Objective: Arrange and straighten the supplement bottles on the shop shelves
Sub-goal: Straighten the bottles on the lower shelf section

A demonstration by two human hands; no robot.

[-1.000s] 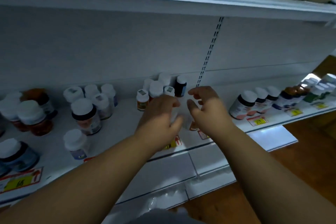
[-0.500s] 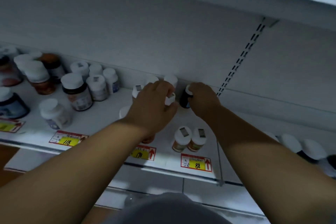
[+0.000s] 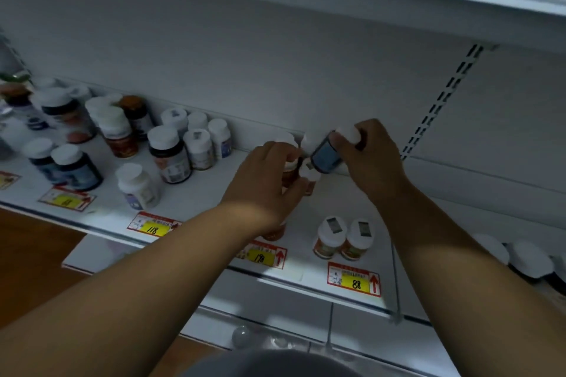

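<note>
My right hand (image 3: 372, 159) grips a dark bottle with a blue label (image 3: 326, 157) by its white cap, lifted and tilted off the white shelf (image 3: 214, 196) near the back wall. My left hand (image 3: 266, 184) curls round a small orange bottle with a white cap (image 3: 289, 171) in a cluster at the shelf's back. Another small white-capped bottle (image 3: 309, 176) stands between the two hands. Two small orange bottles (image 3: 343, 239) stand side by side at the front edge, below my right wrist.
Several larger white-capped bottles (image 3: 170, 153) stand loosely grouped at the left, one white bottle (image 3: 137, 185) apart near the front. Price tags (image 3: 355, 278) line the shelf edge. More bottles (image 3: 526, 257) sit at the far right. A slotted upright (image 3: 441, 101) runs up the back wall.
My right hand has lifted the dark blue-labelled bottle off the shelf and tilted it. My left hand stays on the small bottles. The view has shifted slightly rightward.
</note>
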